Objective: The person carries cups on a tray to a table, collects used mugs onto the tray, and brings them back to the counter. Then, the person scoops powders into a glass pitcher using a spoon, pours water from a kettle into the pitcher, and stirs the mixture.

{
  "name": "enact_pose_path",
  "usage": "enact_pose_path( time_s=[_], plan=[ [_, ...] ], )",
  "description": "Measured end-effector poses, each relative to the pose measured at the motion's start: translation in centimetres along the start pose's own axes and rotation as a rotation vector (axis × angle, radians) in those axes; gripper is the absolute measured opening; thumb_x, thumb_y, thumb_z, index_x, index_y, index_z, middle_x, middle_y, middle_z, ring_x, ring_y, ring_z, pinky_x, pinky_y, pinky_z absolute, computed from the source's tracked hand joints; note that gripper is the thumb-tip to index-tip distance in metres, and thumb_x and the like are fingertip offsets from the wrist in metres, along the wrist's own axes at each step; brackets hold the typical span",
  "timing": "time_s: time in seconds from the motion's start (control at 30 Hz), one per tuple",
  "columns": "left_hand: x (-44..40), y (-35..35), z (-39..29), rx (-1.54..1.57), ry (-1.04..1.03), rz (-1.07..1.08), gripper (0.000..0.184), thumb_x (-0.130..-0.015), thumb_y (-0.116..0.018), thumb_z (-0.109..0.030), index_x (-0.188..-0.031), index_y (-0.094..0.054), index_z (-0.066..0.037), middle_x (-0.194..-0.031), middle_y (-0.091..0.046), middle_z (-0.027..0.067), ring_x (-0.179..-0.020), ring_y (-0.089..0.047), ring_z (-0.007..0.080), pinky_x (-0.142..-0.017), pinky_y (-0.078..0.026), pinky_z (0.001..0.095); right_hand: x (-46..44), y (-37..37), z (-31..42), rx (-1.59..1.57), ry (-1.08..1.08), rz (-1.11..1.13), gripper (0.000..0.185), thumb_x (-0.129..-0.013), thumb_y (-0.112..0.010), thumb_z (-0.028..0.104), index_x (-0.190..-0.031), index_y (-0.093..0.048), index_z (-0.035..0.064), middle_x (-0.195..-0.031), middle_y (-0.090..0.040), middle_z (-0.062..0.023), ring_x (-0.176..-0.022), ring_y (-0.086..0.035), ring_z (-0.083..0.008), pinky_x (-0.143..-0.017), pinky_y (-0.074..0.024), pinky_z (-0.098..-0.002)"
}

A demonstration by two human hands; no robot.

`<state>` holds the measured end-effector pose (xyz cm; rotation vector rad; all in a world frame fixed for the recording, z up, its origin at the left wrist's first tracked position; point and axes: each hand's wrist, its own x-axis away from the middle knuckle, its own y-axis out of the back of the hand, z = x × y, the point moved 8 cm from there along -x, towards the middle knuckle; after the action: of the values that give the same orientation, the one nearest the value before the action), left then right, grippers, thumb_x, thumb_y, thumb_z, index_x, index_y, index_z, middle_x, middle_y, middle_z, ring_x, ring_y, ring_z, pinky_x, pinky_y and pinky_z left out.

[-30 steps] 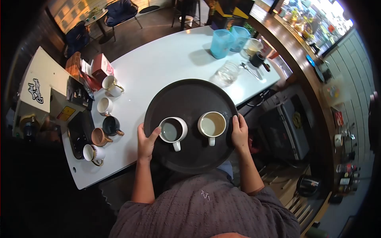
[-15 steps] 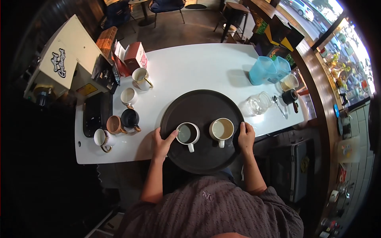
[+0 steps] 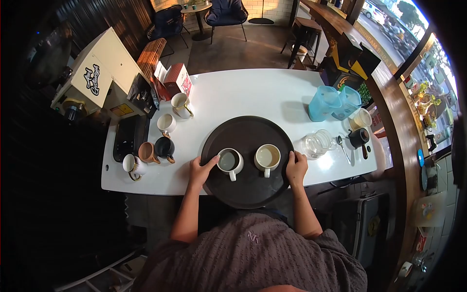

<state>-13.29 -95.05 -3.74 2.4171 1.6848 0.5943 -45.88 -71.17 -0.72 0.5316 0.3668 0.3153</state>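
Note:
A round dark serving tray (image 3: 247,192) is held level at the near edge of the white table. Gripping its left rim is my left hand (image 3: 200,173), the thumb lying over the edge beside a mug. My right hand (image 3: 296,169) holds the opposite rim, its thumb on top and the other fingers mostly hidden. Two cream mugs stand upright on the tray: the left mug (image 3: 230,163) close to my left thumb, the right mug (image 3: 267,159) a little short of my right hand. Both handles point towards me. Whether the tray touches the table cannot be made out.
Several mugs, including a black mug (image 3: 164,147), stand on the table's left side near a cream machine (image 3: 92,73). To the right are blue pitchers (image 3: 323,104), a glass jar (image 3: 317,144), a spoon (image 3: 344,150) and a black-handled portafilter (image 3: 359,138).
The head view has shifted, so the table and room sit lower and more to the right. The tray appears slightly smaller, closer to the table. Both hands keep their hold, and the mugs stay in place.

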Motion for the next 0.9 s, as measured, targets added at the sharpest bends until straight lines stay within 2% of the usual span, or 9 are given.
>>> enact_pose_path(
  time_s=[0.1,0.3,0.4,0.57,0.63,0.7,0.77,0.83,0.9],
  plan=[
    [1.1,-1.1,-3.5,0.099,0.104,0.159,0.086,-0.069,-0.081,-0.046,-0.116,-0.052,0.019,-0.122,-0.053,0.0275,-0.116,-0.053,0.0310,-0.097,-0.042,0.0381,-0.6,-0.4,-0.1,-0.003,0.027,0.037,0.023,-0.088,-0.061,0.013,-0.104,-0.066,-0.0027,-0.085,-0.060,-0.0160,-0.076,-0.060,-0.0267,-0.071,-0.0473,-0.0350],
    [-2.2,-1.5,-1.6,-0.008,0.048,0.049,0.094,-0.068,-0.080,-0.050,-0.122,-0.047,0.020,-0.126,-0.050,0.0320,-0.119,-0.051,0.0360,-0.100,-0.040,0.0399,-1.4,-1.0,-0.6,-0.005,0.076,0.083,0.034,-0.086,-0.064,0.015,-0.115,-0.062,-0.0041,-0.091,-0.062,-0.0178,-0.081,-0.061,-0.0276,-0.075,-0.0481,-0.0350],
    [-3.2,-2.2,-2.4,0.059,0.000,0.055,0.095,-0.069,-0.079,-0.051,-0.123,-0.047,0.020,-0.128,-0.047,0.0319,-0.122,-0.048,0.0359,-0.101,-0.040,0.0409,-1.8,-1.4,-0.6,-0.013,0.077,0.168,0.043,-0.085,-0.066,0.017,-0.122,-0.057,-0.0039,-0.106,-0.062,-0.0206,-0.093,-0.062,-0.0299,-0.081,-0.0483,-0.0344],
    [-2.3,-2.2,-3.6,-0.048,-0.015,-0.118,0.084,-0.074,-0.075,-0.051,-0.129,-0.049,0.006,-0.134,-0.044,0.0276,-0.127,-0.044,0.0363,-0.104,-0.037,0.0404,-1.0,-0.9,2.2,-0.087,0.182,0.306,0.051,-0.085,-0.066,0.018,-0.129,-0.050,-0.0027,-0.127,-0.054,-0.0239,-0.116,-0.053,-0.0359,-0.098,-0.0420,-0.0387],
    [-1.0,-1.0,-4.6,-0.153,-0.096,-0.334,0.072,-0.077,-0.072,-0.051,-0.119,-0.056,0.006,-0.119,-0.057,0.0238,-0.113,-0.054,0.0333,-0.094,-0.043,0.0409,-0.6,-0.6,2.8,-0.033,0.202,0.325,0.046,-0.085,-0.066,0.018,-0.124,-0.053,-0.0020,-0.129,-0.052,-0.0239,-0.117,-0.052,-0.0352,-0.099,-0.0404,-0.0400],
    [0.8,-0.9,-6.5,-0.314,-0.149,-0.279,0.064,-0.081,-0.070,-0.050,-0.113,-0.059,0.004,-0.105,-0.061,0.0186,-0.099,-0.057,0.0283,-0.084,-0.046,0.0383,0.1,1.4,5.6,0.165,0.466,0.134,0.036,-0.087,-0.064,0.018,-0.116,-0.058,-0.0017,-0.113,-0.061,-0.0197,-0.101,-0.060,-0.0265,-0.088,-0.0468,-0.0351],
    [2.3,-1.3,-7.7,-0.471,-0.199,-0.228,0.056,-0.084,-0.067,-0.049,-0.106,-0.062,0.002,-0.092,-0.066,0.0133,-0.085,-0.061,0.0233,-0.075,-0.049,0.0356,0.1,0.9,5.5,-0.019,0.268,0.328,0.030,-0.089,-0.063,0.018,-0.112,-0.059,-0.0015,-0.103,-0.063,-0.0150,-0.092,-0.060,-0.0207,-0.081,-0.0481,-0.0319],
    [3.8,-5.5,-5.3,0.008,0.088,0.275,0.044,-0.088,-0.063,-0.046,-0.097,-0.066,-0.003,-0.073,-0.063,0.0038,-0.063,-0.055,0.0110,-0.054,-0.043,0.0269,0.7,-0.8,4.5,-0.198,0.066,0.528,0.025,-0.091,-0.061,0.017,-0.108,-0.060,-0.0012,-0.093,-0.065,-0.0104,-0.083,-0.061,-0.0149,-0.074,-0.0495,-0.0286],
    [5.6,-7.5,-5.4,0.061,0.164,0.409,0.042,-0.094,-0.055,-0.043,-0.111,-0.062,-0.006,-0.078,-0.062,0.0018,-0.056,-0.052,0.0042,-0.045,-0.036,0.0168,1.7,-3.0,3.7,-0.346,-0.026,0.707,0.022,-0.095,-0.058,0.018,-0.105,-0.061,-0.0012,-0.082,-0.064,-0.0030,-0.075,-0.060,-0.0088,-0.066,-0.0488,-0.0240]
  ],
)
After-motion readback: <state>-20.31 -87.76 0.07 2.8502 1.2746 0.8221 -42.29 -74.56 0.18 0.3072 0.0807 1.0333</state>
